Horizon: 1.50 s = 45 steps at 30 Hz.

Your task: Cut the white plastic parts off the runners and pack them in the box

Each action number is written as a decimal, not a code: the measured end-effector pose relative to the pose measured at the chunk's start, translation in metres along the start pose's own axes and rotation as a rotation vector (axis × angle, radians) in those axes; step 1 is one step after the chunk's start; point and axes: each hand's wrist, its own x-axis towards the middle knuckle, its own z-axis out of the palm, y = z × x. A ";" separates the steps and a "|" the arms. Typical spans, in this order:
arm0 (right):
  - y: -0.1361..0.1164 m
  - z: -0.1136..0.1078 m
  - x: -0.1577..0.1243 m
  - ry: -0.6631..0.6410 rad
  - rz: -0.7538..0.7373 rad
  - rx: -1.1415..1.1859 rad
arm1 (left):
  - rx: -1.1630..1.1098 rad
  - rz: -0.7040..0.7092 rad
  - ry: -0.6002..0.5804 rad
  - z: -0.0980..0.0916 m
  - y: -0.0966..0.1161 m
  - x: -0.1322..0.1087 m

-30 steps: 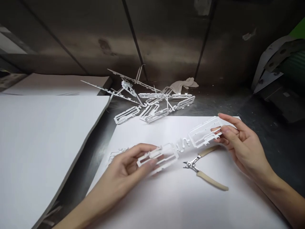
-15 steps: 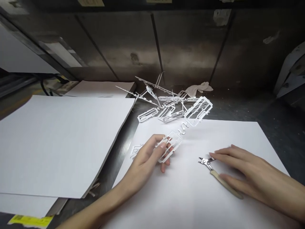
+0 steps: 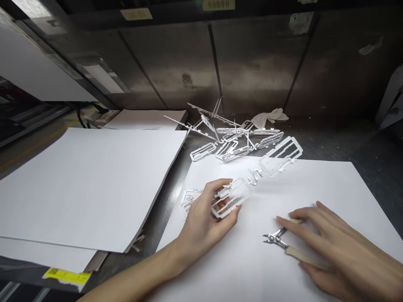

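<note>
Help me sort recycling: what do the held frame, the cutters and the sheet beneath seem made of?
Frame: probably moulded plastic, smooth and white, from its thin bars and tabs. Cutters: head likely steel, given its silver shine; matt beige handles suggest plastic or rubber. Sheet: likely paper or card, given its flat, matt white face.

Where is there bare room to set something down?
On the sheet: between the left hand and nippers, and the patch bordered by the held frame, right hand and sheet's far edge. The left stack has a bare top. Crowded: behind the sheet, where the pile lies.
</note>
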 end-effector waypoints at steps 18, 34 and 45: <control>-0.034 -0.023 0.027 0.076 0.262 0.324 | 0.347 0.429 -0.010 -0.002 0.006 -0.004; -0.045 -0.026 0.032 -0.037 0.318 0.478 | 0.316 0.441 -0.083 0.006 0.007 -0.014; -0.036 -0.024 0.041 -0.019 0.278 0.475 | 0.373 0.416 -0.079 0.010 0.009 -0.015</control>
